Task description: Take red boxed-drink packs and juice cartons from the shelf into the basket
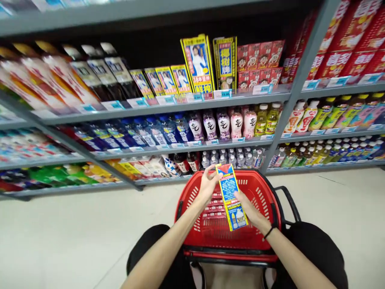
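A tall yellow and blue carton [231, 198] is tilted above the red shopping basket [188, 237], held between both my hands. My left hand [208, 182] grips its upper left side, near the red and blue top. Lower down, my right hand [248, 206] holds the right edge, with a dark band around that wrist. Small red packs [214, 208] lie in the basket under the carton. The basket sits between my knees.
Shelves [150, 106] of drinks stretch across the view. A similar large yellow carton [198, 66] stands on the upper shelf beside a black and yellow one [225, 64]. The basket's black handle [290, 200] sticks out at right.
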`<action>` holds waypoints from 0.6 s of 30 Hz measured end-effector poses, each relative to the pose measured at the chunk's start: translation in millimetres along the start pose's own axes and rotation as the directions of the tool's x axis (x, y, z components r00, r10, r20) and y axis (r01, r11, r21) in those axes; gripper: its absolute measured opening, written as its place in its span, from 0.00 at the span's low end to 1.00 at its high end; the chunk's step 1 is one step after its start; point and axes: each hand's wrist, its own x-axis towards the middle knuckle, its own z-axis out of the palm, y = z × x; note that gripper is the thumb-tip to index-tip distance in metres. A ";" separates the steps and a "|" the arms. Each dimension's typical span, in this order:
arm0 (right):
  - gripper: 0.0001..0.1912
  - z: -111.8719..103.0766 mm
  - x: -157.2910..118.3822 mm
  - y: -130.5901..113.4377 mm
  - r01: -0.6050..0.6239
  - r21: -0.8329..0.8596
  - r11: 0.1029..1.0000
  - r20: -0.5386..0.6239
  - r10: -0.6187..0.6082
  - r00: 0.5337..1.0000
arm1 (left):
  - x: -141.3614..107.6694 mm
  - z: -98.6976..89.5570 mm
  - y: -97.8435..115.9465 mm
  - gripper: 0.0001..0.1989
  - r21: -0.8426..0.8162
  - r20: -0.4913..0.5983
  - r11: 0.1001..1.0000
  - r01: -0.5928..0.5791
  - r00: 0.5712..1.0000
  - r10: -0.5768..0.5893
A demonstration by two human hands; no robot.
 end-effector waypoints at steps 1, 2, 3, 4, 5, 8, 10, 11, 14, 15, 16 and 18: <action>0.39 1.8 -2.0 4.5 -0.035 -0.007 0.999 -0.001 0.035 0.999 | -0.8 -7.6 -9.7 0.47 -0.011 0.017 1.000 -0.002 1.000 0.002; 0.41 4.0 -4.0 8.1 -0.060 0.000 0.998 -0.005 0.060 0.998 | -1.9 -14.3 -17.2 0.48 -0.010 0.054 1.000 -0.007 0.998 0.008; 0.41 6.2 -5.8 10.9 -0.070 0.007 0.998 -0.011 0.070 0.997 | -3.1 -20.2 -22.4 0.50 -0.003 0.099 1.000 -0.013 0.995 0.013; 0.41 8.0 -7.5 13.0 -0.066 0.004 0.998 -0.021 0.066 0.998 | -4.0 -25.0 -25.6 0.52 -0.001 0.141 1.000 -0.015 0.990 0.015; 0.41 9.2 -8.8 14.5 -0.060 -0.002 0.998 -0.026 0.060 0.998 | -4.6 -28.6 -27.0 0.53 -0.006 0.180 1.000 -0.013 0.984 0.014; 0.36 7.9 -11.4 17.0 -0.063 -0.006 0.998 -0.050 0.062 0.997 | -5.1 -31.6 -24.5 0.49 -0.056 0.252 0.998 -0.002 0.968 0.016; 0.35 4.7 -12.3 18.2 -0.061 -0.005 0.998 -0.067 0.060 0.996 | -5.4 -28.7 -21.2 0.46 -0.089 0.272 0.996 -0.002 0.962 0.027; 0.35 3.3 -12.6 18.7 -0.055 -0.009 0.998 -0.081 0.054 0.995 | -5.7 -26.6 -20.1 0.45 -0.100 0.281 0.995 -0.003 0.959 0.031; 0.36 1.7 -12.5 20.2 -0.018 -0.016 1.000 -0.137 0.016 0.990 | -7.6 -20.7 -21.0 0.45 -0.091 0.339 0.995 0.030 0.941 0.003; 0.36 1.8 -11.9 20.6 0.002 -0.015 1.000 -0.159 -0.004 0.987 | -8.5 -19.1 -23.0 0.46 -0.073 0.373 0.996 0.047 0.928 -0.016; 0.36 2.0 -10.9 21.1 0.022 -0.015 1.000 -0.181 -0.025 0.983 | -9.5 -17.7 -25.7 0.47 -0.051 0.403 0.997 0.057 0.915 -0.031; 0.35 1.7 -8.1 22.4 0.051 -0.018 0.999 -0.219 -0.054 0.974 | -11.3 -15.4 -32.4 0.47 -0.018 0.435 0.999 0.049 0.899 -0.036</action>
